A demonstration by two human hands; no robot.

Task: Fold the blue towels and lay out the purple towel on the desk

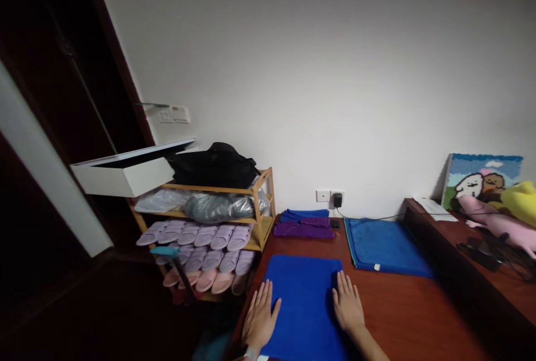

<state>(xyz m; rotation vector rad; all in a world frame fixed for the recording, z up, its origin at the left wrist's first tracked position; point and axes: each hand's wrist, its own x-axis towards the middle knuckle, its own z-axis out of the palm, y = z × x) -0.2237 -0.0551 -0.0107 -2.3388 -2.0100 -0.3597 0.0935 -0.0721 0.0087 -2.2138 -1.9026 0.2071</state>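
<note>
A bright blue cloth (305,310) lies flat on the reddish-brown table (402,316) in front of me. My left hand (262,316) rests flat on its left edge, fingers stretched out and pointing away from me. On the opposite edge lies my right hand (348,304), also flat with its fingers extended. Neither hand grips anything. Beyond the cloth, a folded purple cloth (305,227) and a blue one (305,215) sit near the wall. To the right is a darker blue folded towel (385,245) with a white tag on its near edge.
A wooden rack (258,210) at the left holds rows of slippers (205,235), a black bag (215,165) and a white box (125,176). A black plug (337,200) trails a cord rightward. On a raised surface at right are a pink plush toy (496,221) and a picture (481,179).
</note>
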